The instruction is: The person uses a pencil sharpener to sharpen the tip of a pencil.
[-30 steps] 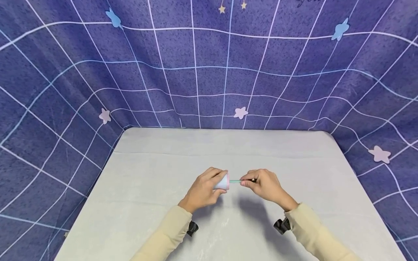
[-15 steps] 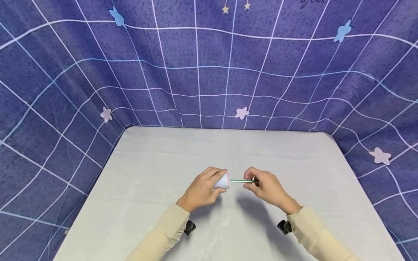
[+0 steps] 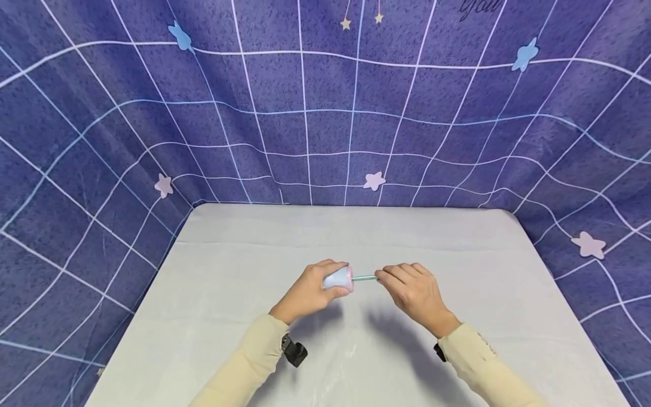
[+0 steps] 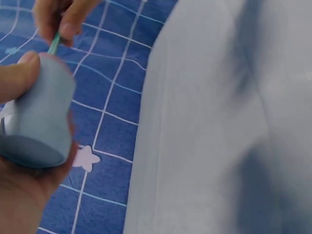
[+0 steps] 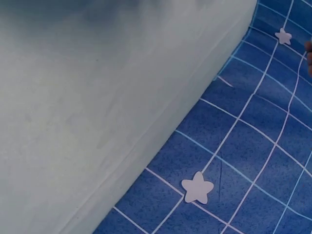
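My left hand (image 3: 305, 292) grips a light blue pencil sharpener (image 3: 338, 277) with a pink rim, thumb on one side and fingers on the other. From its pink end a thin green pencil (image 3: 364, 278) sticks out to the right. The fingertips of my right hand (image 3: 414, 292) pinch the pencil a short way from the rim, back of the hand turned up, hiding its far end. In the left wrist view the waisted sharpener (image 4: 46, 107) shows its wide dark base. Only a sliver of fingers (image 5: 309, 58) enters the right wrist view.
Both hands are held over a table (image 3: 244, 350) covered in white cloth, and their shadows fall on it. A blue curtain (image 3: 325, 130) with grid lines and stars hangs behind the table and along both sides. Black wrist cameras (image 3: 294, 350) sit at the cuffs.
My right hand opened its fingers and slid back along the pencil, then turned over and took hold of it again. The sharpener shifted slightly left and tilted, still in my left hand.
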Demonstrator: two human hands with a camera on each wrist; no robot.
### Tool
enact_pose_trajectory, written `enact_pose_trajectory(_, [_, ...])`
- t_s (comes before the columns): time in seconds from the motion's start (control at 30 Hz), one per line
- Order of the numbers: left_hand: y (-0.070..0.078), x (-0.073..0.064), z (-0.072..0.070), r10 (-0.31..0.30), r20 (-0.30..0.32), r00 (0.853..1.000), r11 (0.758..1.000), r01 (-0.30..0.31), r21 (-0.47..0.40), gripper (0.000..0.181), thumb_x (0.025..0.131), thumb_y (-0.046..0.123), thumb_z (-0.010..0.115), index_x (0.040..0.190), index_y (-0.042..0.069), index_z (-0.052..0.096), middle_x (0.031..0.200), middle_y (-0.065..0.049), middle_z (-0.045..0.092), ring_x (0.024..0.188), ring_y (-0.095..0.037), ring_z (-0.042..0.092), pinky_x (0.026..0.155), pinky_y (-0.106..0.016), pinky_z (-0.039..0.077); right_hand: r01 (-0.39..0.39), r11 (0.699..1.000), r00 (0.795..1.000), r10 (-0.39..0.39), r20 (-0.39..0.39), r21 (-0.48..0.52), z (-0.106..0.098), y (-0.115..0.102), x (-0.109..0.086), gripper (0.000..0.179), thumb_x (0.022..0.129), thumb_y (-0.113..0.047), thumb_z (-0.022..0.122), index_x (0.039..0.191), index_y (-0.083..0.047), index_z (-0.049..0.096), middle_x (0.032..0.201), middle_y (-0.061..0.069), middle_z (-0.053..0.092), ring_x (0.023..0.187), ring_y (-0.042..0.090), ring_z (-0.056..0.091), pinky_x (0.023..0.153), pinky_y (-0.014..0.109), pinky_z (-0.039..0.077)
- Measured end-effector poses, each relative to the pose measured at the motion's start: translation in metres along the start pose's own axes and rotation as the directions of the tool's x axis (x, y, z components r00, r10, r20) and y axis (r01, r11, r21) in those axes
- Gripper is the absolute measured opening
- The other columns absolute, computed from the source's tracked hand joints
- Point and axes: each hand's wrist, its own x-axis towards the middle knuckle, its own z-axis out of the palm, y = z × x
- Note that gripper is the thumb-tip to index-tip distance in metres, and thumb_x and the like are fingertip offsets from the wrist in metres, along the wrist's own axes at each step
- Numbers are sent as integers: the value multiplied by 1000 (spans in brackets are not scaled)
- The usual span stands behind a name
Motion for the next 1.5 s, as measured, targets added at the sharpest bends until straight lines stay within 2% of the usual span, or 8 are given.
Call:
enact_pose_trajectory(0.4, [-5, 5, -10, 4, 296, 955, 969, 69, -238, 22, 91, 19, 64, 105, 3, 70, 96, -7, 72, 89, -5, 60, 84, -26, 48, 133, 989, 987, -138, -88, -65, -1, -8, -5, 26, 98, -19, 52, 87, -12, 74, 70, -4, 60, 50, 9, 45, 43, 17, 27])
enact_pose_trajectory(0.6, [-2, 3, -7, 41, 231, 972, 981, 5, -193, 22, 85, 14, 70, 104, 2, 70, 88, -6, 71, 78, -6, 58, 74, -23, 49, -161, 982, 983, 150, 110, 97, -9, -24, -3, 21, 93, -25, 60, 83, -16, 75, 64, -10, 57, 44, -1, 38, 41, 9, 23])
enact_pose_trajectory(0.7, [1, 1, -3, 54, 165, 985, 992, -34, -120, 31, 80, 12, 75, 109, 3, 69, 88, -3, 68, 75, -7, 55, 69, -22, 49, -461, 871, 848, 376, 375, 170, -24, -31, 10, 9, 85, -23, 70, 82, -18, 77, 62, -13, 57, 45, -6, 35, 41, 9, 26])
enact_pose_trajectory(0.9, [10, -7, 8, 86, 77, 993, 993, -79, -89, 46, 77, 9, 77, 121, 3, 63, 99, -4, 65, 76, -9, 53, 64, -21, 48, -813, 576, 437, 504, 745, 87, -48, -21, 38, 7, 82, -21, 72, 86, -20, 78, 76, -10, 70, 52, 0, 39, 48, 22, 33])
enact_pose_trajectory(0.97, [13, -9, 10, 100, 59, 993, 993, -96, -72, 49, 78, 11, 77, 123, 3, 62, 101, -4, 65, 77, -9, 53, 64, -21, 48, -845, 528, 374, 481, 793, 79, -51, -16, 41, 9, 83, -20, 72, 87, -18, 79, 78, -6, 71, 53, 2, 40, 49, 23, 33])
enact_pose_trajectory(1.03, [15, -9, 11, 108, 41, 993, 993, -106, -46, 49, 78, 13, 77, 124, 2, 61, 102, -3, 65, 77, -9, 53, 64, -20, 47, -850, 521, 360, 462, 811, 80, -51, -13, 43, 9, 84, -20, 71, 88, -17, 78, 75, -6, 70, 50, 3, 39, 47, 23, 33])
enact_pose_trajectory(1.2, [16, -3, 5, 96, -3, 995, 995, -96, 40, 50, 79, 17, 77, 124, 2, 61, 101, -2, 65, 77, -10, 54, 64, -20, 46, -768, 636, 474, 492, 730, 71, -43, -12, 40, 7, 82, -23, 73, 88, -22, 74, 70, -14, 63, 50, 1, 39, 50, 23, 33])
enact_pose_trajectory(1.5, [8, 3, -8, -25, 112, 993, 1000, 23, 16, 41, 80, 27, 77, 115, 9, 68, 90, 2, 68, 71, -7, 57, 62, -22, 49, -466, 871, 855, 398, 331, 155, -21, -19, 1, 17, 74, -14, 79, 86, -17, 68, 77, -8, 67, 59, 1, 52, 52, 19, 41])
